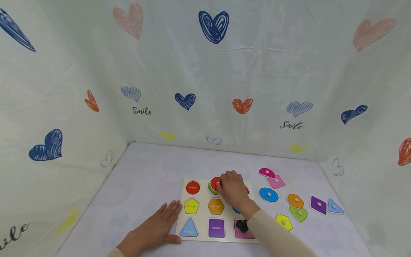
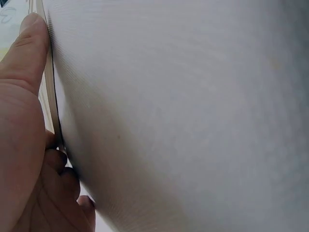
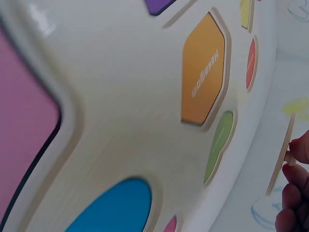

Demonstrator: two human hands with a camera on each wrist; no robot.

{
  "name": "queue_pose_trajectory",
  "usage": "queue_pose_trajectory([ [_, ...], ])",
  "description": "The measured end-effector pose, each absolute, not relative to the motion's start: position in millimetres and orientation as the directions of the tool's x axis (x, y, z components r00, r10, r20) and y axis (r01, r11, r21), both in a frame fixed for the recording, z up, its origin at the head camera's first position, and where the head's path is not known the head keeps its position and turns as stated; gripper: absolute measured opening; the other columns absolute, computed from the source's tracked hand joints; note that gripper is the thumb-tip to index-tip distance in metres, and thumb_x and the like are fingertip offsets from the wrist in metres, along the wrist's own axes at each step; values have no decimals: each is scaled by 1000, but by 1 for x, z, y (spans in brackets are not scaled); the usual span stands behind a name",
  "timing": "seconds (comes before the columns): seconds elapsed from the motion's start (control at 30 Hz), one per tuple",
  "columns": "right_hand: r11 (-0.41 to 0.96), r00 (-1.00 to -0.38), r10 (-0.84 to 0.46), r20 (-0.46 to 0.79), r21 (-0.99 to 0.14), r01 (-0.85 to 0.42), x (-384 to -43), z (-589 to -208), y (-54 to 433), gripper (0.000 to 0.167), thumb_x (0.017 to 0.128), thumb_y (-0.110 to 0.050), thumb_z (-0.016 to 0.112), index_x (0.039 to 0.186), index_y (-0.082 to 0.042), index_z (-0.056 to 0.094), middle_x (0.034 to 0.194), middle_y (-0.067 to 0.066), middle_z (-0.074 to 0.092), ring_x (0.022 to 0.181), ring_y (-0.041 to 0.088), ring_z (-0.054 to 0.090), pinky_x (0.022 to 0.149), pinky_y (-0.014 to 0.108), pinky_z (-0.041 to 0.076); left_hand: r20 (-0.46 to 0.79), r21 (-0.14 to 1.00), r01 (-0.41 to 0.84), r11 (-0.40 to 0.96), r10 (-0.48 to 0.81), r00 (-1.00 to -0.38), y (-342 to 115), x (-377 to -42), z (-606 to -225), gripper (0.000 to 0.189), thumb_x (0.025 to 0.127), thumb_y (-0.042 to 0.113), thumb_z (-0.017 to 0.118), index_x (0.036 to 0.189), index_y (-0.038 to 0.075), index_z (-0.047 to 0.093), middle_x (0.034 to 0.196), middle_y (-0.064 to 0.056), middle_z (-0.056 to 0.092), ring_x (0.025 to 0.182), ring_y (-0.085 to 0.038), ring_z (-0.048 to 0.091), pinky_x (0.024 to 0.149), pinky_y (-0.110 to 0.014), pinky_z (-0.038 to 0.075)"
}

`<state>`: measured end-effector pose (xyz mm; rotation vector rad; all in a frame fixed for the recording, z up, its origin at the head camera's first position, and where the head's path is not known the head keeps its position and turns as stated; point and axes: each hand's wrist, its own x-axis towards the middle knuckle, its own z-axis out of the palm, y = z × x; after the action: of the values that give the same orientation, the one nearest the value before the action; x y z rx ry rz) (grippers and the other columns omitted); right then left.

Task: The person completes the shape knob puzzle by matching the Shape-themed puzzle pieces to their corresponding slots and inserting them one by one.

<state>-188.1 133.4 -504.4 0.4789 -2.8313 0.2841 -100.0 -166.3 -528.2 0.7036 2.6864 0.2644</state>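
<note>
A wooden shape puzzle board (image 1: 203, 214) lies on the table, with recesses coloured and labelled by shape. My right hand (image 1: 233, 189) pinches the small knob of a red round puzzle piece (image 1: 214, 182). That piece is raised above the board, partly covering the green recess (image 1: 212, 189) in the back row. In the right wrist view the piece (image 3: 281, 157) appears edge-on, its knob between thumb and fingers. My left hand (image 1: 158, 225) rests on the table, fingers extended, fingertips and thumb against the board's left edge. The right forearm and hand hide part of the board's right column.
Loose knobbed pieces lie right of the board: a magenta half-round (image 1: 267, 173), pink piece (image 1: 279, 182), blue oval (image 1: 269, 195), orange hexagon (image 1: 293, 200), green heart (image 1: 295, 213), yellow pentagon (image 1: 284, 223), purple piece (image 1: 318, 206) and blue triangle (image 1: 335, 207). Patterned curtains (image 1: 212, 71) surround the table.
</note>
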Motion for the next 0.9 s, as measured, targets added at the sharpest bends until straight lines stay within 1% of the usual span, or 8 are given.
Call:
queue_pose_trajectory([
  [0.13,918,-903,-328,276,-134,-374,-190,-506,119,23,96,-31,79,95,-10,70,88,2,62,87,21,52,80,36,48,-281,259,453,853,515,-810,-167,-101,-530,115,83,79,67,167,12,29,175,-5,28,162,-27,25,130,-56,24],
  [0.3,911,-897,-356,261,-116,-395,-193,-508,101,23,96,-32,78,97,-10,70,89,2,63,88,20,52,80,35,48,-282,284,439,853,512,-812,-168,-101,-532,115,82,79,67,168,13,28,176,-4,27,162,-27,23,131,-57,21],
  [0.47,904,-887,-396,239,-68,-422,-197,-511,86,25,99,-36,74,102,-11,72,93,2,66,90,20,53,80,34,48,-276,290,436,852,511,-814,-167,-100,-530,115,82,77,69,167,11,30,175,-6,28,162,-28,25,130,-58,22],
  [0.67,904,-888,-414,201,-26,-427,-204,-517,66,29,100,-38,72,109,-10,74,102,3,71,95,21,56,86,36,52,-282,298,430,852,509,-813,-167,-100,-528,114,83,77,68,167,10,30,175,-7,28,162,-29,25,130,-59,22],
  [0.9,909,-901,-406,155,-38,-416,-207,-517,53,32,100,-39,71,112,-9,74,105,4,72,98,22,57,90,37,52,-264,320,451,833,535,-803,-169,-100,-528,114,84,79,65,166,8,30,175,-9,28,162,-30,25,130,-60,22],
])
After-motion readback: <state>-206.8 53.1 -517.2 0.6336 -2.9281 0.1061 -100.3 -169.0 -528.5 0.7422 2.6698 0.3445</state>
